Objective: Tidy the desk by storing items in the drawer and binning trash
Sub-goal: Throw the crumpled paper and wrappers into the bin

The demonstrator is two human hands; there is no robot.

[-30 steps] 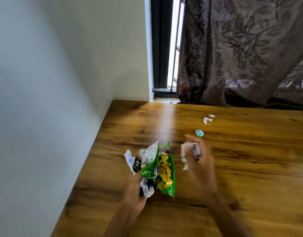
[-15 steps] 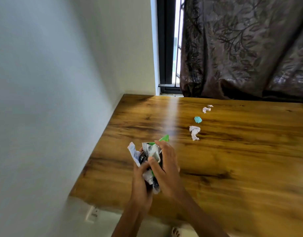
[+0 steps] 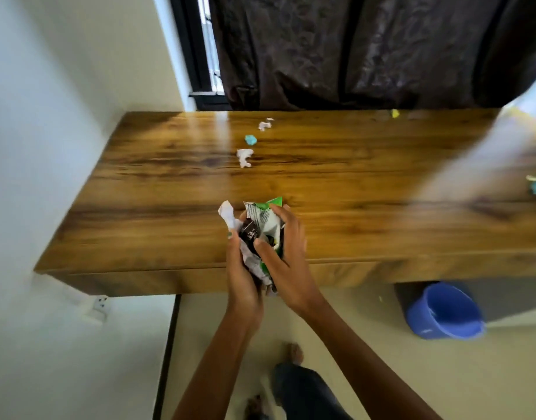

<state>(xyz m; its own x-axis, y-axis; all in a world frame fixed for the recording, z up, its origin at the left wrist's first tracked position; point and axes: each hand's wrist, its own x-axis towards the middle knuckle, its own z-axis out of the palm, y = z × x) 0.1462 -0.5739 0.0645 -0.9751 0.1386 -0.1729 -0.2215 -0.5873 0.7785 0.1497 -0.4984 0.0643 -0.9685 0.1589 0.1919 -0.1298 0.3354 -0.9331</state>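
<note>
Gripping together, both hands, left and right, clamped a crumpled bundle of green-and-white wrappers above the wooden desk front edge, its length upright.

You hold a crumpled bundle of green, white and dark wrappers above the wooden desk's front edge. On the desktop lie two crumpled white paper scraps with a crumpled blue scrap between them. A blue plastic bucket stands tilted on the floor below.
</note>
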